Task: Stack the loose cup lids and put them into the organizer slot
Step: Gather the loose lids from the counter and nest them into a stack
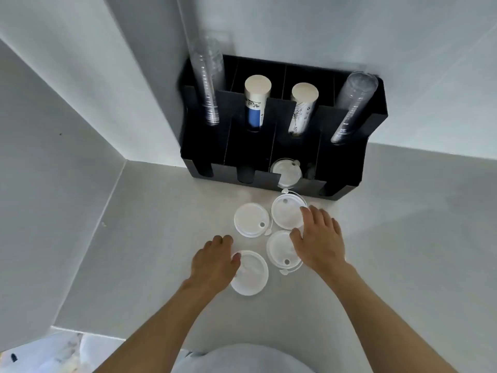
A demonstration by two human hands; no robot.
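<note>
Several loose white cup lids lie flat on the pale counter in front of a black organizer. My left hand rests on the near-left lid, thumb on its rim, fingers curled. My right hand spreads over two lids: fingertips on the far-right lid, thumb on the near-right lid. A fourth lid lies untouched at the far left of the group. More lids sit in a low front slot of the organizer.
The organizer's back slots hold two stacks of clear cups and two stacks of paper cups. Walls close in at the left and behind. The counter's near edge runs at the lower left.
</note>
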